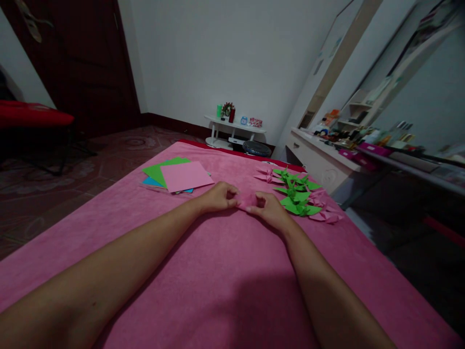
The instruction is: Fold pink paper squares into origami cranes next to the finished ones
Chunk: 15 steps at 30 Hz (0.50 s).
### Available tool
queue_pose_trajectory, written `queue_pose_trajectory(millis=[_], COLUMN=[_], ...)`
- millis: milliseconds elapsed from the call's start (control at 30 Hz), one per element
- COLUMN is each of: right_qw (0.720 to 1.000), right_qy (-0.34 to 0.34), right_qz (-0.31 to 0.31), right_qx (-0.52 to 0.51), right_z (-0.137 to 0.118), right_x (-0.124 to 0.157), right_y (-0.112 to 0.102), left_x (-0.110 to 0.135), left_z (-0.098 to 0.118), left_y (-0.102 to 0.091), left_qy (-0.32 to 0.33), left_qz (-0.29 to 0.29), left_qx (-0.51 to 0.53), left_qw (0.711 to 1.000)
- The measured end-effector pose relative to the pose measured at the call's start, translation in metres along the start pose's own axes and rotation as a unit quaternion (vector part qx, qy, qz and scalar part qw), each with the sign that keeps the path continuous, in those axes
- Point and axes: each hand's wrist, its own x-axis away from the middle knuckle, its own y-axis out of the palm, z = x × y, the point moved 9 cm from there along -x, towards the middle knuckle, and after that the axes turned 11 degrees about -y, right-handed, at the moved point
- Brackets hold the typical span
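A small piece of folded pink origami paper (247, 199) lies between my hands, low over the pink cloth (218, 271). My left hand (221, 196) pinches its left edge between thumb and fingers. From the other side my right hand (269, 209) is closed on its right edge. The paper's exact folds are hard to make out against the cloth. Left of my left hand is a stack of square paper sheets, with a pink sheet (187, 176) on top and green sheets (156, 173) and blue ones beneath. Beyond my right hand sit several green paper cranes (300, 208) and pink paper cranes (325, 214).
At the far end stands a low white shelf (236, 124) with small items. A white dresser (319, 152) crowded with bottles runs along the right. To the left are a red-topped folding seat (34, 115) and a dark door (76, 63).
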Motion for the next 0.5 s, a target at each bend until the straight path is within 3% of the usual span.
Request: queue_pose_trajectory(millis=[100, 233, 500], right_qw=[0.988, 0.941, 0.898], right_qy=[0.03, 0.093, 0.148], right_qz=[0.062, 0.081, 0.166], right_qx=[-0.136, -0.314, -0.381], right_z=[-0.001, -0.001, -0.004], right_x=[-0.001, 0.0, 0.003], right_y=[-0.006, -0.002, -0.009], left_x=[-0.001, -0.003, -0.001], left_z=[0.004, -0.006, -0.019], left_y=[0.004, 0.005, 0.014], left_qy=[-0.021, -0.115, -0.249], left_qz=[-0.025, -0.024, -0.013], left_qx=[0.041, 0.198, 0.335], left_qw=[0.999, 0.973, 0.909])
